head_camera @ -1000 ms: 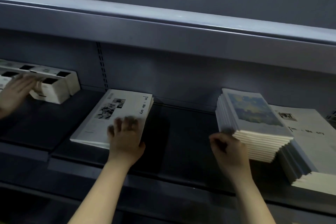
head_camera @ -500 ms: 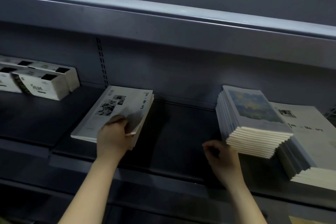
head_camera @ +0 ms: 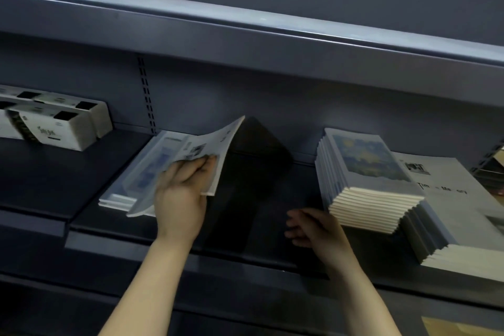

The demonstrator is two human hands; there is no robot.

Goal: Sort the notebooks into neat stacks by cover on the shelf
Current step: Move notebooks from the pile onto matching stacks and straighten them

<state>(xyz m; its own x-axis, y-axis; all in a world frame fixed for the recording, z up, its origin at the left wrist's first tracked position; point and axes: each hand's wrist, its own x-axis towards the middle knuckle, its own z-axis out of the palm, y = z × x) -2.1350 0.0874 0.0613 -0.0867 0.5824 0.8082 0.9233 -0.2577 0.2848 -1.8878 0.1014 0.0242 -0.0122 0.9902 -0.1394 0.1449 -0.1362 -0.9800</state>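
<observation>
On the left half of the dark shelf (head_camera: 253, 215), a white notebook (head_camera: 218, 142) stood tilted. Its right edge was raised off a low pile (head_camera: 117, 200) of notebooks and its left edge was down on that pile. The left hand (head_camera: 181, 196) gripped it at the near right corner, fingers (head_camera: 200, 165) curled together over the cover. The cover beneath it looked bluish but was too blurred to read.

The right hand (head_camera: 316, 230) hung over the shelf's near middle, holding nothing, its fingers loosely curled and slightly apart. It was just beside the near left corner of a tall stack (head_camera: 365, 163) of notebooks with a painted blue and yellow cover. That stack sat fanned and askew, its right side lying on a wider stack (head_camera: 458, 213) with pale grey covers and dark lettering, which ran off toward the right edge.

At the far left of the shelf lay white boxes (head_camera: 57, 123) with black patches, well apart from the notebooks. An upper shelf (head_camera: 245, 33) crossed above everything.
</observation>
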